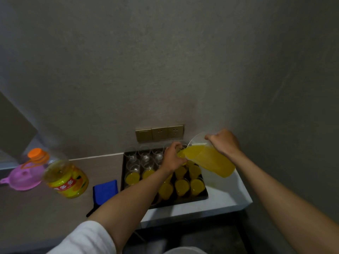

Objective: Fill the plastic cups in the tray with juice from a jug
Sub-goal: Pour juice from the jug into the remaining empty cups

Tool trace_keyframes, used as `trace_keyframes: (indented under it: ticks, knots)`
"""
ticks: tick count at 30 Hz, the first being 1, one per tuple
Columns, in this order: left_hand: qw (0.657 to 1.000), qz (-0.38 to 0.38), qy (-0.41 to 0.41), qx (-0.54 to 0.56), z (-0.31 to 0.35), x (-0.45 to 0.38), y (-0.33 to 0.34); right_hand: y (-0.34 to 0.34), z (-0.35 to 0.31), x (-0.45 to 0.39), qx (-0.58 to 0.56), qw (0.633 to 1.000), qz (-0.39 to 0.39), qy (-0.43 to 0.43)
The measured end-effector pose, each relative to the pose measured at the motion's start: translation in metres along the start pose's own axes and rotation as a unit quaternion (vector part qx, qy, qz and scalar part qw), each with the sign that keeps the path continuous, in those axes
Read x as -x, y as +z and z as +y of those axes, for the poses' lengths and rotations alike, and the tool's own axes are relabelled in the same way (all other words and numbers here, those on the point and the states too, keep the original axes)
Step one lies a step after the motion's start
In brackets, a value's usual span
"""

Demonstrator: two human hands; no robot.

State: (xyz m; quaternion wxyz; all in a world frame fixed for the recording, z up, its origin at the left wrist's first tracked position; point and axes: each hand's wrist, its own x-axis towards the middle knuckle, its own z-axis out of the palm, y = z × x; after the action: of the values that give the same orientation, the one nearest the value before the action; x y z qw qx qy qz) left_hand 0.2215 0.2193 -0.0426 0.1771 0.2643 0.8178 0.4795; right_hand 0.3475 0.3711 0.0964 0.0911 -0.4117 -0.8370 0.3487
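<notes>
My left hand covers the cup I'm holding over the tray, so its fill level is anyone's guess. My forearm blocks the tray's middle cups. The jug handle is lost under my right hand. The juice bottle left of the tray is blurred.

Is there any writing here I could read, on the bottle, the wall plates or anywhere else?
"多多" in white on the red band of the juice bottle label; a character before it is cut off by the curve, and the rest of the label is too blurred to read.
Wall sockets: no readable marks.
Jug, cups, tray, blue cloth, pink funnel: no text.
</notes>
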Motion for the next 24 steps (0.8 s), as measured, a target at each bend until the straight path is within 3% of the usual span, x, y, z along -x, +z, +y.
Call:
trace_keyframes:
  ticks: [24]
  knots:
    - [1.000,-0.012,-0.019,0.002,-0.006,-0.002,0.002,0.000,0.011,-0.008,-0.009,1.000,-0.001,0.019]
